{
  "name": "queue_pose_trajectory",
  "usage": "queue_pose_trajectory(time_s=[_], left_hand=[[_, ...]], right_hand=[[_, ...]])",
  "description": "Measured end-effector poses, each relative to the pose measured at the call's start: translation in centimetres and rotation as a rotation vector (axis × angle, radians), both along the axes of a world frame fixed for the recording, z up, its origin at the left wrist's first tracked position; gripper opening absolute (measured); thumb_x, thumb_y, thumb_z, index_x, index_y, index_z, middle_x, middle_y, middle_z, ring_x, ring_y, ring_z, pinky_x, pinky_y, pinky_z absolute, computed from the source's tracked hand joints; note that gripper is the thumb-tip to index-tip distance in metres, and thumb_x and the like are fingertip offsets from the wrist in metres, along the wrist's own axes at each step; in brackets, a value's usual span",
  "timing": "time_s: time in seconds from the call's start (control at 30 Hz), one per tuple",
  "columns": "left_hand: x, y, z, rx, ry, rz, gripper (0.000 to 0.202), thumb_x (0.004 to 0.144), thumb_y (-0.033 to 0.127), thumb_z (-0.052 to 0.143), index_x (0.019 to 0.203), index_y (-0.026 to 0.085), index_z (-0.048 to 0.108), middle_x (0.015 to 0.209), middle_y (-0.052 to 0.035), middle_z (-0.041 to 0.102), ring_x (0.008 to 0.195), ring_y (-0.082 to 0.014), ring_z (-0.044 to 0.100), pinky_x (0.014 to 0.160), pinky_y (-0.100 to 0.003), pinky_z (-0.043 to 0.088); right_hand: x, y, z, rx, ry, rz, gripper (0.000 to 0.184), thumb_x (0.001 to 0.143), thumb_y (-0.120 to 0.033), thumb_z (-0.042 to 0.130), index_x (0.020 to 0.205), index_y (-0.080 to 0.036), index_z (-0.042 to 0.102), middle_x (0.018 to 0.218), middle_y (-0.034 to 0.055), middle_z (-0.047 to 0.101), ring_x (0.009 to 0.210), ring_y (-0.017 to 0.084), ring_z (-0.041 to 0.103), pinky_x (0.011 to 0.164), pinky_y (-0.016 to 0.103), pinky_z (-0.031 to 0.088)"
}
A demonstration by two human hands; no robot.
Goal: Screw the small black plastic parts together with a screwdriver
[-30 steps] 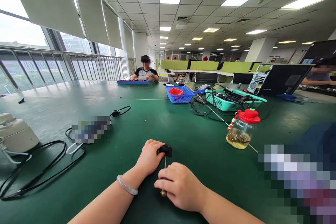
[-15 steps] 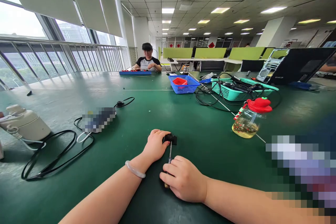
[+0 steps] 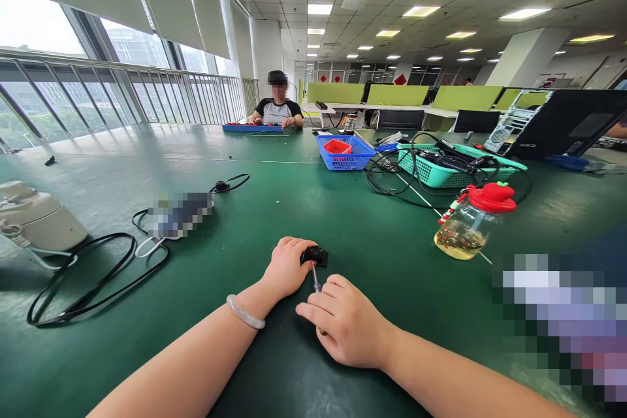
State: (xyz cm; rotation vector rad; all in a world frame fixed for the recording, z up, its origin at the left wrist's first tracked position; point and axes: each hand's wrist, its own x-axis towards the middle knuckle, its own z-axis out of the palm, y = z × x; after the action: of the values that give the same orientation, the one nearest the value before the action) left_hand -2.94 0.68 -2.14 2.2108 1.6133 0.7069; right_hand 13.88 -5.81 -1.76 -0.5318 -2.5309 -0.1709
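Observation:
My left hand (image 3: 290,266) is closed round the left end of a small black block-like part (image 3: 319,256) on the green table. Its fingers cover much of the part, so I cannot tell what kind it is. In my right hand (image 3: 349,325) is a screwdriver (image 3: 316,280), gripped by its handle. The shaft points away from me, and its tip is at the near side of the black part, by my left thumb. Most of the handle is hidden under the fingers.
A clear bottle with a red lid (image 3: 465,228) stands to the right. Behind are a blue basket (image 3: 345,160) and a green basket (image 3: 435,175) of cables. On the left lie a black cord (image 3: 102,321) and a cream bottle (image 3: 42,219). A person (image 3: 278,108) sits opposite.
My right hand has moved slightly forward, and less of the screwdriver's shaft shows. My left hand keeps its hold on the black part. The view has shifted slightly.

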Motion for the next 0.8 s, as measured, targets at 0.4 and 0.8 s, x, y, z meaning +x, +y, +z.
queue_pose_trajectory(time_s=[0.4, 0.8], left_hand=[[-0.22, 0.12, -0.16, -0.005, 0.012, -0.015, 0.034, 0.079, 0.019, 0.062, 0.112, 0.027, 0.064, 0.117, -0.0025, 0.068, 0.121, -0.0274, 0.048, 0.106, -0.046, 0.037], [-0.05, 0.00, 0.10, -0.011, 0.035, -0.002, 0.033, 0.079, 0.018, 0.061, 0.112, 0.025, 0.064, 0.120, -0.0027, 0.067, 0.121, -0.0269, 0.048, 0.106, -0.045, 0.037]], right_hand=[[0.10, -0.27, 0.31, 0.081, -0.062, -0.014, 0.030, 0.076, -0.013, 0.052, 0.103, -0.017, 0.064, 0.075, 0.0039, 0.063, 0.070, 0.019, 0.046, 0.076, 0.038, 0.035], [0.00, -0.34, 0.65, 0.094, -0.230, -0.083, 0.008, 0.073, -0.013, 0.052, 0.070, -0.019, 0.057, 0.069, 0.0027, 0.056, 0.066, 0.018, 0.040, 0.077, 0.037, 0.032]])
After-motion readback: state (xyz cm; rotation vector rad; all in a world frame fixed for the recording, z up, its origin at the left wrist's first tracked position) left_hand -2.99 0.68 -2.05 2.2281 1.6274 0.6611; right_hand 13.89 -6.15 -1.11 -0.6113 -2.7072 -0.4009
